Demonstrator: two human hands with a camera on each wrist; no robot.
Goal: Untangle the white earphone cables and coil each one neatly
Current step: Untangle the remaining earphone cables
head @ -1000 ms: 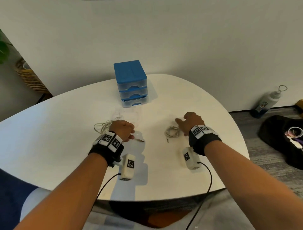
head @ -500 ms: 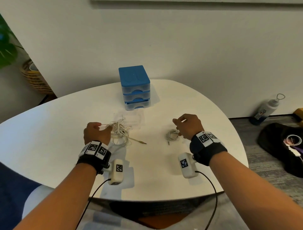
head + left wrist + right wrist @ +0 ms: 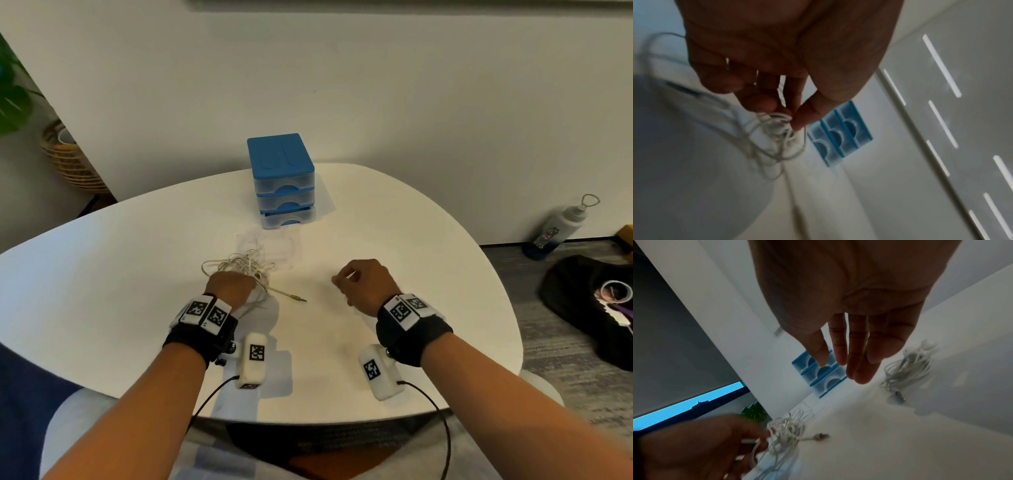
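Over the white table [image 3: 428,274], my left hand [image 3: 228,287] pinches the tangled earphone cable [image 3: 246,265]; my right hand [image 3: 849,308] hovers slack-fingered, empty, above the coiled earphones [image 3: 908,368].

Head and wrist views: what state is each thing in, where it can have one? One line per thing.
tangled earphone cable: loose tangle, jack end lying on the table
left hand: pinches the tangle
coiled earphone cable: bundled, lying on the table, not held
right hand: fingers straight, holds nothing
drawer unit: upper two drawers shut, bottom one seems slightly out
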